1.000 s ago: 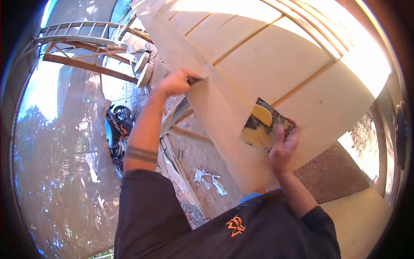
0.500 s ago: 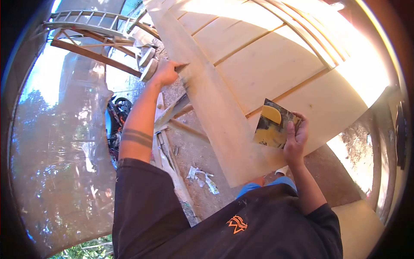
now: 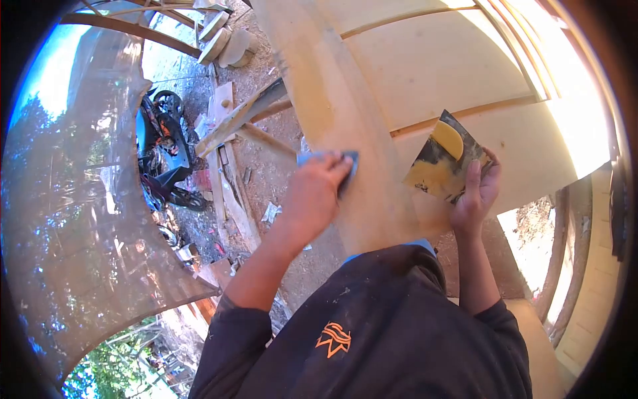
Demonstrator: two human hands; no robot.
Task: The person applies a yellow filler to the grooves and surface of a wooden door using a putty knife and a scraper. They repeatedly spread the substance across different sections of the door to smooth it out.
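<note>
My left hand (image 3: 316, 196) is closed around a thin blue-grey putty spreader (image 3: 349, 174), which lies over the near part of a long pale wooden board (image 3: 372, 156). A yellowish smear of filler (image 3: 319, 106) runs along the board farther up, beside a greyish stain. To the right, my right hand (image 3: 477, 193) grips a dark flat square plate (image 3: 432, 159) by its edge, thumb on top. Yellow putty (image 3: 428, 178) is smeared over the plate, and a smooth yellow half-round shape (image 3: 448, 138) sits near its upper corner.
Wide pale panels with wooden strips (image 3: 438, 66) extend beyond the board. Wooden trestle legs (image 3: 242, 116) stand at its left side. Farther left are a motorcycle (image 3: 166, 146) and a hanging translucent sheet (image 3: 80, 219). Round containers (image 3: 236, 48) stand at the upper left.
My left hand has come from the board's far left edge back toward my body, now with the spreader visible in it. The plate in my right hand has shifted slightly right and up.
</note>
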